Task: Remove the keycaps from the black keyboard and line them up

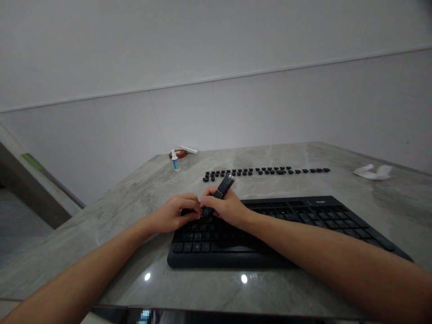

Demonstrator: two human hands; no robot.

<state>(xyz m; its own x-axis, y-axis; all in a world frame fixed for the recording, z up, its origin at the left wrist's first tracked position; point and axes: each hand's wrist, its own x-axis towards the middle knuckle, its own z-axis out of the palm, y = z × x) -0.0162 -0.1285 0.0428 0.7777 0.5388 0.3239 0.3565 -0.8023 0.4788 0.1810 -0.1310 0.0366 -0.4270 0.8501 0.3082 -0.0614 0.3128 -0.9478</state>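
Note:
A black keyboard [236, 260] lies before me on the grey marbled table. My right hand [226, 204] is closed round a black stick-shaped tool [223, 185] with a shiny upper end. Its lower end points down at the keyboard's upper left keys. Just left of the tool, my left hand [180, 211] rests over the keyboard's left edge, fingers curled and thumb close to the tool's tip. Whatever sits between those fingertips is hidden. Beyond the keyboard, loose black keycaps [281, 172] lie in rows.
At the back left stand a small white-and-blue bottle [176, 163], a brown round item [180, 154] and a white strip [189, 150]. Crumpled white tissue [373, 172] lies at the right. The table [135, 198] meets a pale wall behind; its front edge runs close below the keyboard.

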